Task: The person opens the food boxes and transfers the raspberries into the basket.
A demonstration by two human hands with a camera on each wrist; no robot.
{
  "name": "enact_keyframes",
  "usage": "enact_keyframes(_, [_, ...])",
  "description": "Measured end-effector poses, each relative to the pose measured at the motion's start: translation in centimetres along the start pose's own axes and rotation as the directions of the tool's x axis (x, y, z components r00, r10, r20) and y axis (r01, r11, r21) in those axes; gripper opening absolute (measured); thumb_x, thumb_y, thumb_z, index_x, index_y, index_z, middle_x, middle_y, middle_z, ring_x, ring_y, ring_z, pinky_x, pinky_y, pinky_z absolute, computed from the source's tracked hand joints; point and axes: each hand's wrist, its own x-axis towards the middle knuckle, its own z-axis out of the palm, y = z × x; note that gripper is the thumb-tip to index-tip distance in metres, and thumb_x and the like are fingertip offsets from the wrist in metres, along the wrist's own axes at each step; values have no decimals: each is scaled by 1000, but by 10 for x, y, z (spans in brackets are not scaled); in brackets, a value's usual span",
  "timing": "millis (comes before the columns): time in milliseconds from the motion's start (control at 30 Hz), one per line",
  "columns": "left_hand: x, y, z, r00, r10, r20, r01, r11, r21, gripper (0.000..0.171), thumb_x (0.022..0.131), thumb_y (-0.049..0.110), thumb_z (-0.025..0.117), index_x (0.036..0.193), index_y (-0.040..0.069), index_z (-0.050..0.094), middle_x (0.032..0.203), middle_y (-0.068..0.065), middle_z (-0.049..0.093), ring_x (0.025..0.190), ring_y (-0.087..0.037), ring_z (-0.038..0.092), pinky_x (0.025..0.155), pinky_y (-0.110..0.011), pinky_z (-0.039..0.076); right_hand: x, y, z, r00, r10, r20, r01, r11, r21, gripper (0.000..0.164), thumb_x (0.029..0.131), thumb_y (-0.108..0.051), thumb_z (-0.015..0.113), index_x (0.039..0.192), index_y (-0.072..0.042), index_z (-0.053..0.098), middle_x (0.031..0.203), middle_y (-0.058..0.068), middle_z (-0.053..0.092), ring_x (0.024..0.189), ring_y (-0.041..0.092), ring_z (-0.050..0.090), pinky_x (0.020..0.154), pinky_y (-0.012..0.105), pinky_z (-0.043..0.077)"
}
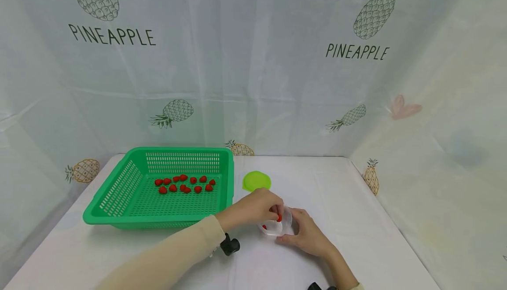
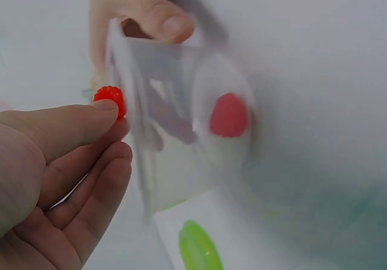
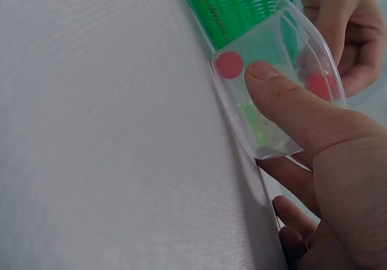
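Observation:
My left hand (image 1: 258,206) pinches a red raspberry (image 2: 111,99) between thumb and fingertips, right at the mouth of a clear plastic container (image 1: 273,228). Another raspberry (image 3: 230,65) lies at the bottom of that container, seen through its wall in both wrist views. My right hand (image 1: 309,233) grips the container from the right side, thumb along the near wall and fingers around the far side. Behind the container a bright green lid (image 1: 256,180) lies flat on the white table.
A large green basket (image 1: 158,225) stands on the left of the table (image 1: 317,184), with several raspberries (image 1: 173,188) on its floor. Behind the table hangs a pale curtain (image 1: 253,74) with pineapple prints. The left forearm passes close to the basket's near right corner.

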Motion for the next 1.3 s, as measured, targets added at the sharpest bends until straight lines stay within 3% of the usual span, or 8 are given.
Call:
enact_keyframes(200, [-13,0,-26,1000,10,-28,-11,999,-45,11,96,8,79,92,18,77,82,17,70,78,3,64,76,-16,54,-1,0,0,1000,-11,-12,11,1000,-20,82,77,-53,94,147,-28,60,138,-12,61,137,21,47,115,55,41])
enact_keyframes(400, [-32,-10,-55,996,37,-79,-42,998,-55,10,97,9,78,94,18,77,85,14,74,79,4,66,79,-20,56,0,-1,0,999,-39,-23,38,999,-32,83,77,-51,94,148,-24,61,137,-12,64,135,22,49,115,53,41])
enact_keyframes(633, [-67,-21,-98,994,-20,-111,16,999,-32,7,98,11,77,98,18,78,88,15,75,81,0,68,77,-25,58,1,0,1,997,-63,-50,60,997,-50,81,77,-48,95,147,-26,62,137,-11,64,134,24,51,114,54,42])
enact_keyframes(867, [-99,-45,-133,986,-128,-109,125,992,-33,9,100,11,74,99,19,77,86,9,75,65,-8,66,62,-30,57,0,0,1,998,-56,-36,54,997,-51,81,78,-50,94,148,-26,61,138,-11,64,135,24,50,115,54,41])
enact_keyframes(1067, [-128,-72,-153,977,-144,-160,153,987,49,10,98,8,76,101,18,77,92,9,76,85,-6,70,76,-31,58,0,-2,2,998,-54,-37,52,997,-48,80,78,-49,93,148,-25,61,137,-10,64,134,25,51,114,54,42])
enact_keyframes(1300, [-161,-106,-172,954,-225,-199,245,966,83,10,99,8,75,103,17,78,96,5,77,90,-11,72,77,-36,59,-1,-4,2,999,-20,-34,18,999,-49,82,76,-49,95,147,-27,62,138,-12,63,136,22,50,116,53,41])
